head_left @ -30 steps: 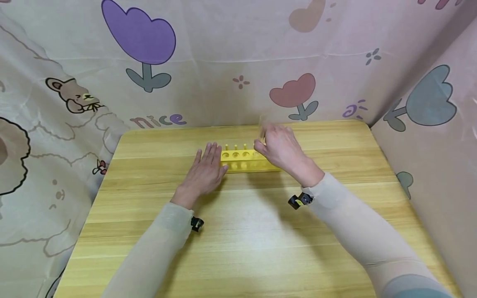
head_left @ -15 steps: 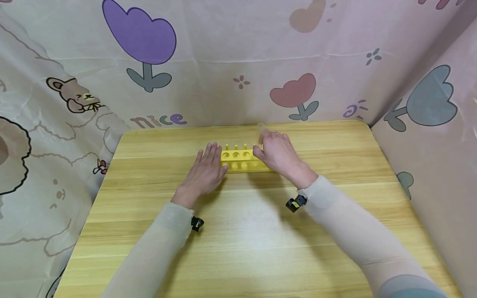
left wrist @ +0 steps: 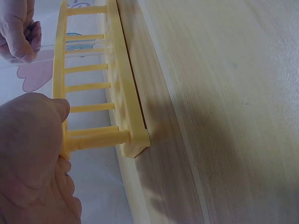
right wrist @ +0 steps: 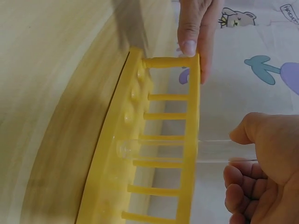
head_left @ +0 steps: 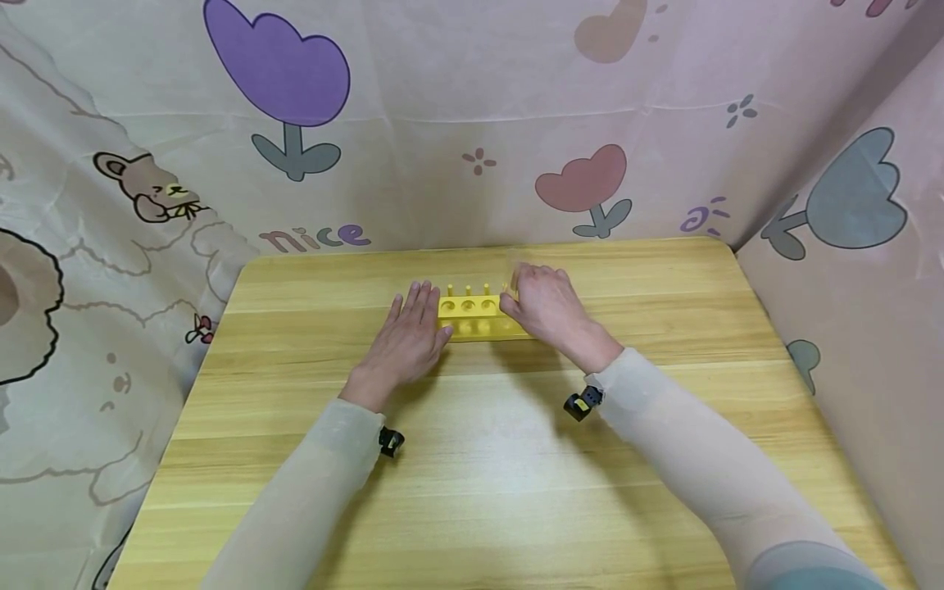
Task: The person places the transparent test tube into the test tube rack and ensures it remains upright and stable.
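Observation:
A yellow plastic test tube rack [head_left: 472,308] stands near the back of the table. My left hand [head_left: 401,340] holds its left end, thumb at the front and straight fingers along the side. Over the rack's right part, my right hand [head_left: 555,307] pinches a clear test tube [right wrist: 215,150] near its upper end. The tube passes through the top plate, and its rounded bottom reaches the lower part of the rack, seen in the right wrist view. My right hand hides the right end of the rack in the head view.
The wooden table [head_left: 487,459] extends in front of the rack and to both sides. A printed cloth [head_left: 413,164] hangs close behind the table's back edge, with more cloth at the left and right.
My right hand has moved slightly down and left, and the test tube has come down with it. My left hand stays in place on the rack.

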`<act>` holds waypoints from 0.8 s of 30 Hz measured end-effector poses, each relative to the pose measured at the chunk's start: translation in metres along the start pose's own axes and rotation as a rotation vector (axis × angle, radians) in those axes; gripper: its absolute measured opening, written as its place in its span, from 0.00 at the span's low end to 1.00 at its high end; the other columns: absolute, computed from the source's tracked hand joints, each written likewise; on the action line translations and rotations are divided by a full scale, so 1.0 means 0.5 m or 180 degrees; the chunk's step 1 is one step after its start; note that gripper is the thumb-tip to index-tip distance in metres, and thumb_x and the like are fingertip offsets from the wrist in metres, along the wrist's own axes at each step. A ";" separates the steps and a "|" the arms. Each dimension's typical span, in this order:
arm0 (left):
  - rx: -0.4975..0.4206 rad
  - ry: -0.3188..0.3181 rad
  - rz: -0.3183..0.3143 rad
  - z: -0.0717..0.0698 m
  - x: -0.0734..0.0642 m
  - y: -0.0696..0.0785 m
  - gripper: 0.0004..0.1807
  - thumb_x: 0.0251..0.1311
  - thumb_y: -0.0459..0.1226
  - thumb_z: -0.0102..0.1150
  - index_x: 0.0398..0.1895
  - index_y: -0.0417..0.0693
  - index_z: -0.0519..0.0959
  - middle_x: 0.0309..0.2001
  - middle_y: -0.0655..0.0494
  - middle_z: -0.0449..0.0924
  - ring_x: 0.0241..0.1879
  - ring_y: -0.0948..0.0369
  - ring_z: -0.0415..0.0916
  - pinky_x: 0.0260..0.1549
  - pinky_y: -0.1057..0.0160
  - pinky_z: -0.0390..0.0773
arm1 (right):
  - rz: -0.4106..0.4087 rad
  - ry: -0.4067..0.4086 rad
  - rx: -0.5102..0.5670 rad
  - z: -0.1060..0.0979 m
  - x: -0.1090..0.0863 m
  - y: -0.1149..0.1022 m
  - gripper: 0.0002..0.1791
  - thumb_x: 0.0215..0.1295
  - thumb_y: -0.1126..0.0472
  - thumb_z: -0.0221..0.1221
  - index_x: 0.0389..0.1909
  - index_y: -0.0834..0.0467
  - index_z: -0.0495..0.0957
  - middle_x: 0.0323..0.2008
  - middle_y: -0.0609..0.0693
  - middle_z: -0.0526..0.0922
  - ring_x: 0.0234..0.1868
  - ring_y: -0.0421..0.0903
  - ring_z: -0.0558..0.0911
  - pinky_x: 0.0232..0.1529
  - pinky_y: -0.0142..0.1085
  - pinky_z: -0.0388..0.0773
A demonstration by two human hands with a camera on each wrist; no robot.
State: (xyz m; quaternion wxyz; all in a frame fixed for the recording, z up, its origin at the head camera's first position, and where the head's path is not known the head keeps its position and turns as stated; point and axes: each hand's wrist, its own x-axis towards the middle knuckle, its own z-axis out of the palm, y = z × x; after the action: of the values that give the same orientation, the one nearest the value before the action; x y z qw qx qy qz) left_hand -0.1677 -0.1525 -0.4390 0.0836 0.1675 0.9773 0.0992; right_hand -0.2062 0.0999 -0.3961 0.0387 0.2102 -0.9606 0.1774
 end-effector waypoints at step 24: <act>-0.0041 -0.0014 -0.0032 0.001 -0.001 0.001 0.41 0.85 0.54 0.29 0.86 0.39 0.34 0.86 0.42 0.27 0.86 0.48 0.25 0.83 0.45 0.30 | 0.0074 0.0035 -0.0127 0.011 -0.001 0.001 0.18 0.74 0.48 0.61 0.37 0.60 0.75 0.29 0.53 0.80 0.37 0.55 0.80 0.43 0.48 0.74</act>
State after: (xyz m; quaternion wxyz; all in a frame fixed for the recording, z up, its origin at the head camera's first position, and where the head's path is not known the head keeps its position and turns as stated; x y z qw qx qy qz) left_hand -0.1668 -0.1519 -0.4394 0.0873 0.1622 0.9773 0.1047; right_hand -0.2058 0.0984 -0.4012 0.0462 0.1972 -0.9661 0.1598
